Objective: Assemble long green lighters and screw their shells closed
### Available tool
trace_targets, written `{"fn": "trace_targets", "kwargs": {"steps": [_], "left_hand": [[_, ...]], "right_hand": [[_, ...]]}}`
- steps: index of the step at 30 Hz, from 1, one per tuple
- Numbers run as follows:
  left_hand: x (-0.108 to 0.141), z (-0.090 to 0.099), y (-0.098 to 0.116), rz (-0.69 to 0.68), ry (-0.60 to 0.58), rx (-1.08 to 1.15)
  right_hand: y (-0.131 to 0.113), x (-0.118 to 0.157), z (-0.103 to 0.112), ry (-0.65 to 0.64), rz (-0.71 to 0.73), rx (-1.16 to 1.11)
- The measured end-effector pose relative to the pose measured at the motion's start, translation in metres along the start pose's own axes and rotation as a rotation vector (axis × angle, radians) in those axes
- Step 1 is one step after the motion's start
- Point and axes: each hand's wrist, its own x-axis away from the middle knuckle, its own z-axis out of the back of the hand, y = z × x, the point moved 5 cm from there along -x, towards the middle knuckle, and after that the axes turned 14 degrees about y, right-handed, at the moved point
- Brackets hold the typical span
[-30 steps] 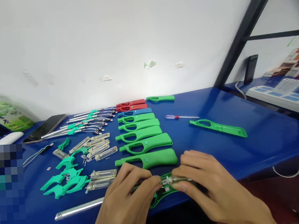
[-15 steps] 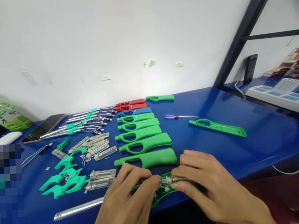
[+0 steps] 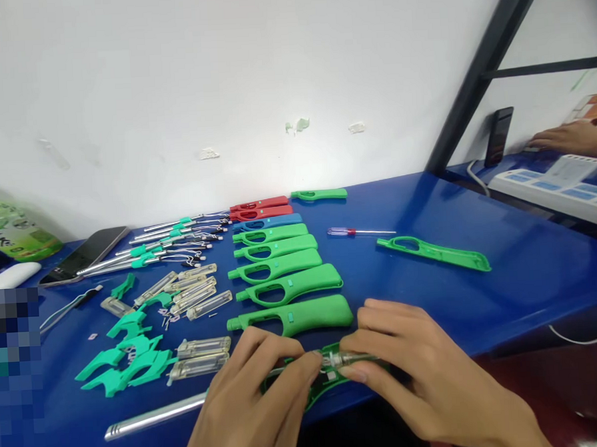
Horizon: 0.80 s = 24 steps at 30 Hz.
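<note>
Green casing (image 3: 332,386) between our hands.
Our right hand (image 3: 410,358) pinches the clear tank (image 3: 350,358) inside; whether our left hand (image 3: 262,392) beside it grips anything, we cannot tell.

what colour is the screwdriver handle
See-through purple: the handle of the screwdriver shows best in the head view, with a red band by the shaft.

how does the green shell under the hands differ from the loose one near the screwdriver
The near shell has a clear piece and a white bit in or over it; the loose shell shows no such parts. The left hand and right hand partly cover the near shell; the loose shell lies untouched. Both are green, inner side up.
</note>
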Motion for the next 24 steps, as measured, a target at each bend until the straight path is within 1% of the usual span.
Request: {"fn": "trace_targets", "kwargs": {"steps": [12, 17, 24], "left_hand": [[-0.0014, 0.0003, 0.0021, 0.000, -0.010, 0.003], [-0.0016, -0.0002, 0.0030, -0.024, -0.021, -0.013], [0.0003, -0.0008, 0.0043, -0.057, 0.002, -0.023]], "right_hand": [[0.0007, 0.0007, -0.0006, 0.000, 0.001, -0.008], [-0.0001, 0.0004, -0.0001, 0.007, 0.007, -0.013], [-0.0009, 0.0014, 0.0008, 0.022, 0.035, 0.027]]}}
